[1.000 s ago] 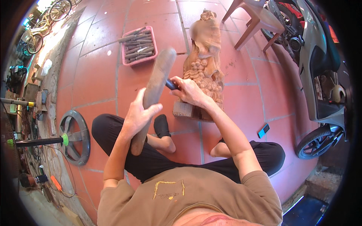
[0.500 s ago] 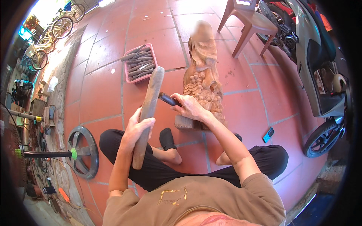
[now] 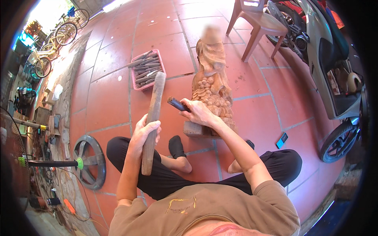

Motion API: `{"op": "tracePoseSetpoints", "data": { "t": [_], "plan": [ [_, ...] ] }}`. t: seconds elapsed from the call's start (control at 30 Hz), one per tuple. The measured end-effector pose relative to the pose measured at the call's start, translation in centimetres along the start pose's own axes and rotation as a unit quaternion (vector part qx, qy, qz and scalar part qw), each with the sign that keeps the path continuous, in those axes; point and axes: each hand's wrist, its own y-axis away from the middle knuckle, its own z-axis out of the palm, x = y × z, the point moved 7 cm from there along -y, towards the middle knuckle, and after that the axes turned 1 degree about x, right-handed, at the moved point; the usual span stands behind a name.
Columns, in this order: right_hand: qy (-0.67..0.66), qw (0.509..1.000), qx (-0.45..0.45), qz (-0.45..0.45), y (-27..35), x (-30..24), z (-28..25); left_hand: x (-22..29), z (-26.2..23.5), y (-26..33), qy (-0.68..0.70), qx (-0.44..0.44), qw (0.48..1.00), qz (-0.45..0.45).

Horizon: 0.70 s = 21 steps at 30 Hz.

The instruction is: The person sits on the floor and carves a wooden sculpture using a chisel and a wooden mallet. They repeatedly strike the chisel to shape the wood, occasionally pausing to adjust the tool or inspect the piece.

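Tiled floor (image 3: 106, 98) bears wooden carving (image 3: 212, 80) beyond hands: left (image 3: 144, 133) clenching club (image 3: 154, 104), right (image 3: 199, 113) clenching handle (image 3: 178, 104).

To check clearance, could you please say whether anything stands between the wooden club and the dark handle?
Nothing visible does; floor tiles show between the wooden club and the dark handle in the right hand.

A head-worn fisheye looks down and forward from nearby.

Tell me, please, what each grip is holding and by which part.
The left grip holds a long wooden club around its middle. The right grip holds a dark rod, its left end sticking out; the rest is hidden.
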Motion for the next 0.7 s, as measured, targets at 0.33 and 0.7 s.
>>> {"op": "tracePoseSetpoints", "data": {
  "t": [0.33,0.7],
  "plan": [
    [-0.081,0.994,0.032,0.072,0.4,-0.4,-1.9,2.1,-0.3,0.0,0.039,0.035,0.995,0.086],
    [-0.079,0.996,0.052,-0.003,0.6,-1.9,-1.8,2.8,1.3,0.5,-0.003,0.036,0.992,0.120]
  ]
}}
